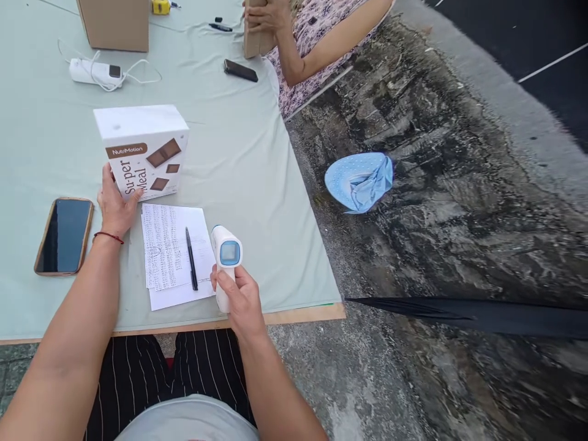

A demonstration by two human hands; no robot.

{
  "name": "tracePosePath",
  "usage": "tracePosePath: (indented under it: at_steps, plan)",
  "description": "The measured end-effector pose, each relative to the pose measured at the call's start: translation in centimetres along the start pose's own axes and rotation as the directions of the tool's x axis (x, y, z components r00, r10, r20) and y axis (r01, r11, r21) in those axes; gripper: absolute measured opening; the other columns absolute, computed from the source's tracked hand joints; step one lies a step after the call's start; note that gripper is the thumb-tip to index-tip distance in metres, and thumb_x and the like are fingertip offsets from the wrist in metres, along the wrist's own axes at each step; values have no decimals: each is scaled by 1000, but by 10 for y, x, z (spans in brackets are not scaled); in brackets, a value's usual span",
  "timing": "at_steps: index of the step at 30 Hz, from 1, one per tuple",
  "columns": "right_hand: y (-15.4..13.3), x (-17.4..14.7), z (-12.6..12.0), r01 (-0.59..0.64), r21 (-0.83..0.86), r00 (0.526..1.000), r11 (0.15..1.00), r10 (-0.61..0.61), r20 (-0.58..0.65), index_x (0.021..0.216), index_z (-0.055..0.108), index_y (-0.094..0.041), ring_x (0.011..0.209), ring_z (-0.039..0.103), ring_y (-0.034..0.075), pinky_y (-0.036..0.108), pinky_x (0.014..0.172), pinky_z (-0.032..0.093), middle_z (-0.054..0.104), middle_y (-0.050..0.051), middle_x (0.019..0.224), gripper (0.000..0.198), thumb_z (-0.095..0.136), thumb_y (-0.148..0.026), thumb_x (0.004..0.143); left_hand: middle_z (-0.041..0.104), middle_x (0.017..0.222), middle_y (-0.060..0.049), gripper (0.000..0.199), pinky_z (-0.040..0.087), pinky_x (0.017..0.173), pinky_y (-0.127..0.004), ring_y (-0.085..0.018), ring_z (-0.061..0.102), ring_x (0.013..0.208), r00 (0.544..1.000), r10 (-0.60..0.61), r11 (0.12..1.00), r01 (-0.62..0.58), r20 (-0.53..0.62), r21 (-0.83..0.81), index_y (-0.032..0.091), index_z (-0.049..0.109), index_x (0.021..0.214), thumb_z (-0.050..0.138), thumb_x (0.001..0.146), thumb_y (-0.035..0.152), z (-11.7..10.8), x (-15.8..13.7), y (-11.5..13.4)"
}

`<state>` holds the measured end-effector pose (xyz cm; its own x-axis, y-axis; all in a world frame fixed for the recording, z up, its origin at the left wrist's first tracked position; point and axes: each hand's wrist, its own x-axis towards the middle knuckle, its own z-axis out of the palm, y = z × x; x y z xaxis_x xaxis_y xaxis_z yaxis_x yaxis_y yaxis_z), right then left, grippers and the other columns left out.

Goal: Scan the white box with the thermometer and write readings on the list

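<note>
At the cloth-covered table [257, 177], I watch from far away as the left hand [117, 205] holds the white box [154, 164] left of the frame's middle, probably to steady it, and the right hand [244, 303] grips the thermometer [224, 269] lower down, screen [230, 252] toward me, likely for reading.

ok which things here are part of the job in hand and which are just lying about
Likely in use:
white thermometer gun, in the right hand
NutriMotion box, left hand on it
papers and the pen on them, perhaps

Seemingly just lying about:
brown-edged phone
white device with cable
upper-left brown carton
blue hat on the ground
</note>
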<state>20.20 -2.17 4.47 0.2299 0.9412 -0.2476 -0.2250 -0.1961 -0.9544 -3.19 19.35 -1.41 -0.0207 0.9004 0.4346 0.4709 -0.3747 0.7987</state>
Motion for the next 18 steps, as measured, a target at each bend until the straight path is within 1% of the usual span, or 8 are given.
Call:
tracePosePath:
  at_steps: [3,6,8,10,11,14,16,18]
  plan:
    - [5,4,-6,2,-76,1000,997,-2,-5,98,66,-18,72,56,16,30,71,48,66,3,82,40,66,-53,79,53,138,-12,82,35,114,-55,-33,49,132,1000,-9,999,9,8,40,25,33,144,74,76,45,0,-1,3]
    - [17,16,-18,44,-302,994,952,-72,-85,109,65,-18,86,61,22,34,78,49,69,7,97,48,65,-55,78,53,136,-12,77,38,113,-54,-32,50,131,999,-21,999,22,-25,47,24,39,140,74,75,45,1,-2,3]
    - [28,28,-29,82,-520,968,850,-192,-161,117,64,-19,98,60,26,38,83,49,68,10,108,55,66,-55,76,52,136,-13,77,38,113,-53,-32,50,131,998,-34,998,37,-48,47,23,41,139,75,74,46,2,-3,0]
    - [39,41,-38,94,-711,934,697,-309,-179,123,62,-20,103,58,29,40,83,48,66,12,110,58,64,-55,77,52,135,-13,79,39,113,-53,-31,51,129,997,-54,998,55,-62,22,23,42,138,77,72,47,3,-3,-7]
    - [44,47,-43,88,-780,924,620,-344,-169,124,61,-19,102,58,30,41,81,48,66,12,109,58,63,-54,78,53,134,-14,80,39,113,-53,-31,52,128,995,-70,998,70,-69,3,22,42,138,78,71,47,4,-4,-10]
    - [52,58,-53,70,-898,917,435,-382,-114,125,60,-18,96,57,30,41,77,47,64,13,102,53,59,-48,82,55,130,-15,82,39,112,-53,-31,54,125,983,-150,988,146,-105,-43,19,42,136,80,70,48,5,-8,-16]
    - [51,61,-57,77,-933,913,351,-401,-75,126,58,-17,96,56,30,42,77,46,62,13,101,51,59,-46,83,55,128,-16,79,41,111,-54,-32,55,123,973,-197,980,193,-121,-47,18,45,134,80,69,48,3,-18,-11]
    - [48,59,-57,99,-949,892,298,-450,-48,129,55,-16,100,54,31,45,81,46,59,16,107,53,59,-44,85,55,128,-15,74,42,109,-55,-33,55,123,975,-206,979,206,-82,-10,19,48,131,78,70,47,-1,-36,1]
